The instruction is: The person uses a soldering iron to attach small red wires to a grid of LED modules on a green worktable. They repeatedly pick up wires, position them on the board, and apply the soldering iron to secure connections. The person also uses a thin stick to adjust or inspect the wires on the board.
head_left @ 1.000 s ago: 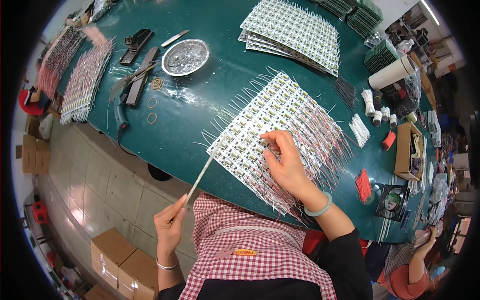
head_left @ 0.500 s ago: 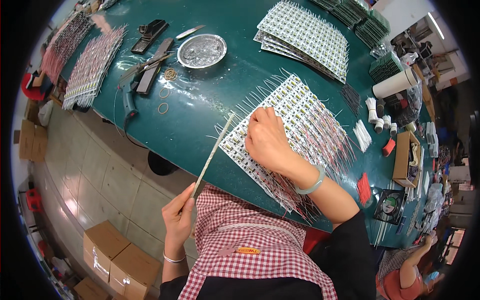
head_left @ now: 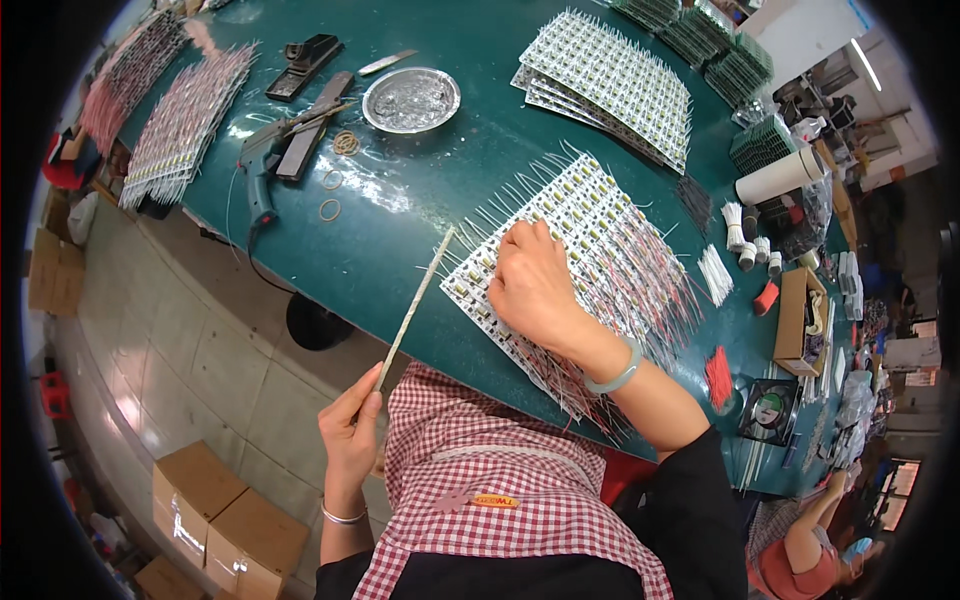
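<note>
In my left hand (head_left: 350,425), near the table's front edge, is the lower end of a thin pale stick (head_left: 414,305). It slants up and away, its far tip beside the left edge of a circuit board panel (head_left: 590,205). This white panel carries rows of small yellow-green parts; white wires stick out on its far left side, red and white ones on its right. My right hand (head_left: 535,280) rests over the panel's left part with fingers curled down. The fingertips are hidden, and I cannot make out what they grip.
A green soldering iron (head_left: 262,180) lies left of a metal bowl (head_left: 411,127) holding silvery material. More wired panels (head_left: 600,85) are stacked at the back. To the right are white wire bundles (head_left: 714,275), red wires (head_left: 718,376) and a cardboard box (head_left: 795,320). Another person (head_left: 800,545) is at lower right.
The stick's far tip has shifted slightly left, away from the panel, with my left hand. My right hand stays over the panel, fingers still curled. The whole view has shifted a little.
</note>
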Tool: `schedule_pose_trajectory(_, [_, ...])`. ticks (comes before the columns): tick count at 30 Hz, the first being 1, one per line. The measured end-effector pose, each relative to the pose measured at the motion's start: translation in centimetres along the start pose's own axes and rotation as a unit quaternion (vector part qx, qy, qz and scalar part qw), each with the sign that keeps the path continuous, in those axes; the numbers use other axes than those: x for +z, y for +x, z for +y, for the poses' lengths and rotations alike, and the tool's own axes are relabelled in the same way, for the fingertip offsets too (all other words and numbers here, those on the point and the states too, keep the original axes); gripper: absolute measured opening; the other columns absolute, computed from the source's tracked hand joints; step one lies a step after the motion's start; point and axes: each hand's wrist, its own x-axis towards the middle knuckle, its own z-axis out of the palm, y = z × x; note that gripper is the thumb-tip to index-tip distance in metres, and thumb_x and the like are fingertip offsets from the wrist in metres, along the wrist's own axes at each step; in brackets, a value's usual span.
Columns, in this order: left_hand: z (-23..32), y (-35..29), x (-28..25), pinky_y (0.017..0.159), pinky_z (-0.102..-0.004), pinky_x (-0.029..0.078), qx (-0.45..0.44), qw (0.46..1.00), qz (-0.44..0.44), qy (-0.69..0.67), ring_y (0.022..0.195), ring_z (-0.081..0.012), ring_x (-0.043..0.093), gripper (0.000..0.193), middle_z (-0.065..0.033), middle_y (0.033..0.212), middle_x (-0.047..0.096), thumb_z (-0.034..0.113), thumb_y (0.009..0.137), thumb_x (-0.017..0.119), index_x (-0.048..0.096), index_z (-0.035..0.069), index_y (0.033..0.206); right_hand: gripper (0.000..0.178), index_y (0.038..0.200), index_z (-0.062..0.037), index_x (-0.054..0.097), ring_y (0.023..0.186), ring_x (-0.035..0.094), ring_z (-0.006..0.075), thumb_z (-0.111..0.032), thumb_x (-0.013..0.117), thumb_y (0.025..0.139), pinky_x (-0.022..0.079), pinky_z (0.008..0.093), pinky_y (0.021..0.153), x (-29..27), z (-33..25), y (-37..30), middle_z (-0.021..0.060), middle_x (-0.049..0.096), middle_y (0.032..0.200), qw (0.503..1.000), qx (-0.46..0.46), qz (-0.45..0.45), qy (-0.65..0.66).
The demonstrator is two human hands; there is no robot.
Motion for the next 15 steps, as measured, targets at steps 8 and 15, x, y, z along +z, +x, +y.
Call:
schedule_pose_trajectory(8, [-0.6, -0.2, 0.1, 0.072, -0.0221, 0.046, 0.008, 1.0, 0.017, -0.007, 0.083, -0.0075, 0.06, 0.033, -0.0059, 0.104, 0.074, 0.001, 0.095, 0.063, 0.069, -0.001, 0.127, 0.006, 0.076, -0.0001, 0.064, 0.101, 0.051, 0.0332, 0.0, 0.07, 0.072, 0.044, 0.0412, 0.09, 0.9, 1.2, -1.3, 0.0149, 0.057, 0.101, 0.978, 0.034, 0.063, 0.198])
schedule_pose_trajectory(15, [-0.9, -0.4, -0.1, 0.076, -0.0233, 0.049, 0.003, 1.0, 0.013, -0.009, 0.087, -0.0091, 0.063, 0.033, -0.0081, 0.107, 0.075, -0.001, 0.094, 0.062, 0.069, -0.002, 0.126, 0.01, 0.081, -0.0009, 0.064, 0.107, 0.05, 0.0337, -0.005, 0.072, 0.075, 0.043, 0.0399, 0.095, -1.2, 1.0, -2.4, 0.0145, 0.055, 0.107, 0.968, 0.057, 0.05, 0.24])
